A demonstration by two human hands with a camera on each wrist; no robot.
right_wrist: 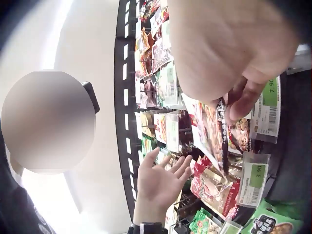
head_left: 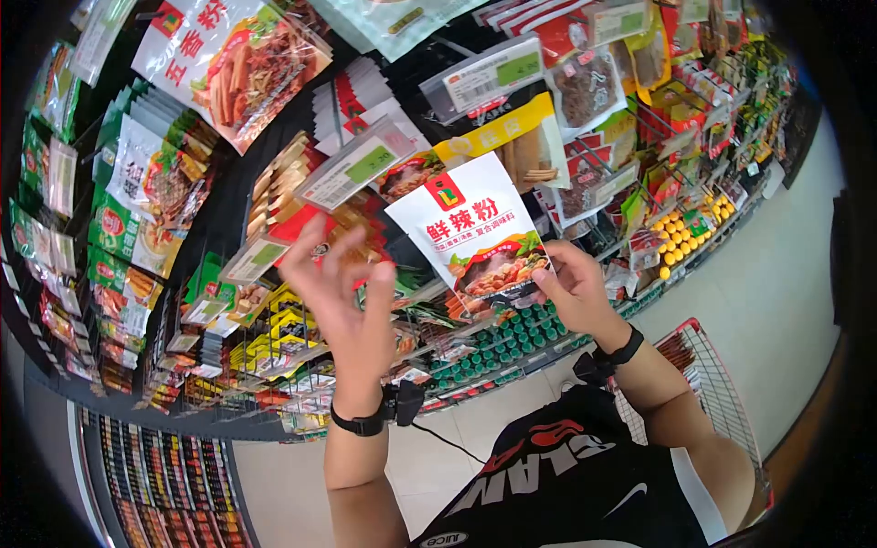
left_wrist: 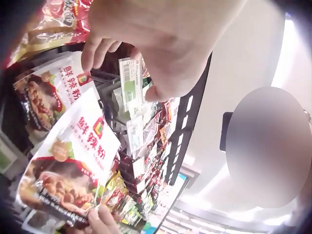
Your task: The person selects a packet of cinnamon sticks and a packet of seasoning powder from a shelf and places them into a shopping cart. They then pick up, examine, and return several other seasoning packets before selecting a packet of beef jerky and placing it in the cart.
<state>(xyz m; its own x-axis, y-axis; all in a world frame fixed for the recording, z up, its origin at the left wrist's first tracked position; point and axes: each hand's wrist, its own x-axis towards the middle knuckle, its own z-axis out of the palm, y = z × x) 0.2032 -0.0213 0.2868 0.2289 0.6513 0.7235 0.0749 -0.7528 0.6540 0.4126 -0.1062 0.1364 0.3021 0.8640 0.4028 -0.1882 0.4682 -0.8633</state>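
Display rack (right_wrist: 120,97): bears hanging packets (head_left: 233,68). Seasoning packet (head_left: 470,228): held before the rack; likely light, flexible, slick; best pinched by an edge or corner. Left hand (head_left: 352,310): fingers spread, holding nothing; right wrist view shows its palm, head view does not. Right hand (head_left: 581,292): pinches packet's lower right corner.

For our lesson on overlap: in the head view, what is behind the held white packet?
A yellow-topped bag shows partly, above the white packet; whatever the packet covers cannot be seen.
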